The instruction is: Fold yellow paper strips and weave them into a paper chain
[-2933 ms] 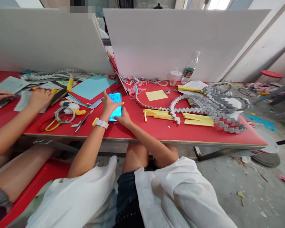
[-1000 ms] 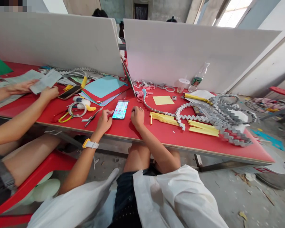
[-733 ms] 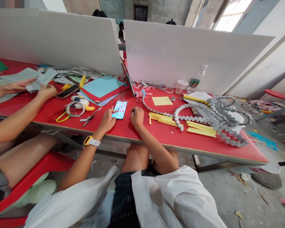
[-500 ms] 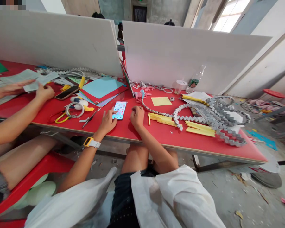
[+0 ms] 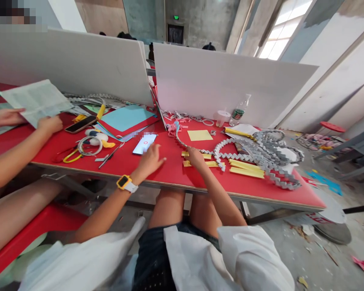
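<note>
Counter (image 5: 176, 174), red-topped with a bare wood edge, carries both hands. The left hand (image 5: 150, 160) lies palm down with its fingers spread, holding nothing. Just beyond its fingertips a phone (image 5: 143, 144) lies flat with its screen lit and facing up, its long axis running from the near left to the far right. The right hand (image 5: 195, 156) rests on yellow paper strips (image 5: 210, 163) with its fingers curled down. I cannot tell whether it pinches one. The strips lie crosswise, pointing right towards a grey folded-paper chain (image 5: 261, 149). Far to the left of the left hand, a co-worker's hand (image 5: 50, 123) holds a newspaper sheet (image 5: 36, 99). Beyond everything stand white partition boards (image 5: 224, 81). To the right of the counter is a concrete floor (image 5: 321, 258) littered with scraps, and a bright window (image 5: 276, 36) shows farthest off.
</note>
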`<state>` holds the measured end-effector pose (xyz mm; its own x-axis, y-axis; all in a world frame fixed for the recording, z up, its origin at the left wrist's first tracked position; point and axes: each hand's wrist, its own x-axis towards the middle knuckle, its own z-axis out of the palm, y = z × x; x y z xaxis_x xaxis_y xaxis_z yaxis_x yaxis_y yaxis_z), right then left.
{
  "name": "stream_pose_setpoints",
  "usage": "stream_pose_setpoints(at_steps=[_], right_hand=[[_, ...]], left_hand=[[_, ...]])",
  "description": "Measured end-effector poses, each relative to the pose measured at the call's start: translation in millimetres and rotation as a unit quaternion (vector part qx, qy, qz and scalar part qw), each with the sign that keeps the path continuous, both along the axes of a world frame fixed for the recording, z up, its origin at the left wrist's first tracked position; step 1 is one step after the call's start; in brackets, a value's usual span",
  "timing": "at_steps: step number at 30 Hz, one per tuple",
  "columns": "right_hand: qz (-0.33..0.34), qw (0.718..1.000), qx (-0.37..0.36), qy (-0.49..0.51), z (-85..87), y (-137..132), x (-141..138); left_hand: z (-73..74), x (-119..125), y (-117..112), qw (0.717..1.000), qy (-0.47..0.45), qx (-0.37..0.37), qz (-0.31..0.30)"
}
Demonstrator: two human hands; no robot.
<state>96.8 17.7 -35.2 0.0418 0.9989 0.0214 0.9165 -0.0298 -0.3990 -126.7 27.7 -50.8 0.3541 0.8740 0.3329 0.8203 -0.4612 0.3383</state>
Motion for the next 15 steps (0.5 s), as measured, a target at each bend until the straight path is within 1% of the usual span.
stream_pose_setpoints(at_steps=[2,4,6,9,12,15], right_hand=[[0.003,1.000,0.003,0.014,-1.1,6,0],[-0.007,0.999,0.019,0.035,-2.4,14,2],[-0.021,0.997,0.043,0.063,-4.1,20,6],[-0.039,0.989,0.088,0.115,-6.0,28,14],[-0.056,0.973,0.136,0.177,-5.2,37,22],[-0.048,0.952,0.168,0.250,-4.0,46,28]], left_hand=[[-3.1,36,-7,0.997,0.007,-0.022,-0.074],[-6.8,66,-6,0.994,0.006,-0.029,-0.103],[-8.1,87,2,0.993,-0.003,-0.029,-0.116],[-3.5,100,20,0.991,-0.026,-0.024,-0.126],[5.9,102,39,0.988,-0.052,-0.008,-0.148],[12.6,103,58,0.983,-0.082,0.009,-0.164]])
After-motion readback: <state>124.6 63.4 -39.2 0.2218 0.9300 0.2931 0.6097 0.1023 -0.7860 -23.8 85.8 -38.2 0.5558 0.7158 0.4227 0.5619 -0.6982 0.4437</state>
